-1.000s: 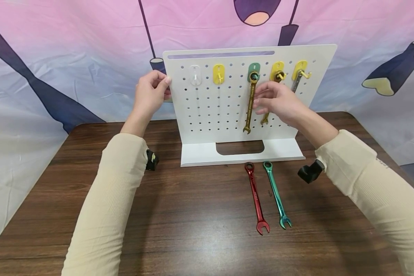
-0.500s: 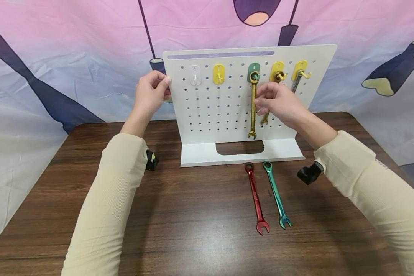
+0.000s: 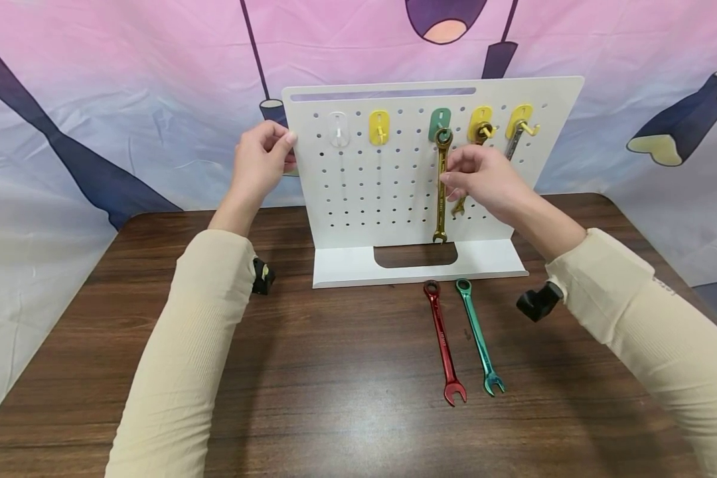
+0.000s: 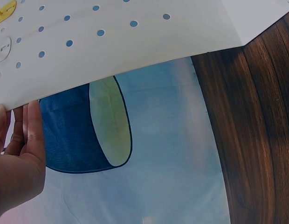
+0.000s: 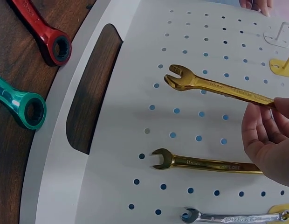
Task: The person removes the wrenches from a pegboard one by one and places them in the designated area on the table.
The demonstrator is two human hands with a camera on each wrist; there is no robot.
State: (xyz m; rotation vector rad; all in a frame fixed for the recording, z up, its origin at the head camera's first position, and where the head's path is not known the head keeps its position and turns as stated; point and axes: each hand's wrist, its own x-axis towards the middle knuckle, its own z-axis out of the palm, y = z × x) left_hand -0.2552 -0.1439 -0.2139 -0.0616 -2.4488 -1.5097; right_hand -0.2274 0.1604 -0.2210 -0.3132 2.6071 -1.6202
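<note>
My right hand (image 3: 484,176) pinches a gold combination wrench (image 3: 442,206) between thumb and fingers. It hangs almost upright, open-ended jaw down, with its ring end overlapping the tip of the green hook (image 3: 440,118) in the head view. With thumb and fingers, my left hand (image 3: 261,159) grips the left edge of the white pegboard (image 3: 364,192). Just right of the held wrench, a second gold wrench (image 5: 209,164) hangs from a yellow hook (image 3: 481,118), partly hidden by my right hand. A silver wrench (image 5: 237,218) hangs from the rightmost yellow hook (image 3: 520,118).
On the brown wooden table (image 3: 334,372) before the board lie a red wrench (image 3: 443,342) and a green wrench (image 3: 480,338). A clear hook (image 3: 338,129) and another yellow hook (image 3: 379,128) on the board's left bear nothing. Patterned cloth (image 3: 155,119) hangs behind.
The held gold wrench has swung from a slant to nearly upright, and its ring end has shifted slightly right and down at the green hook. My left hand stays on the board's edge.
</note>
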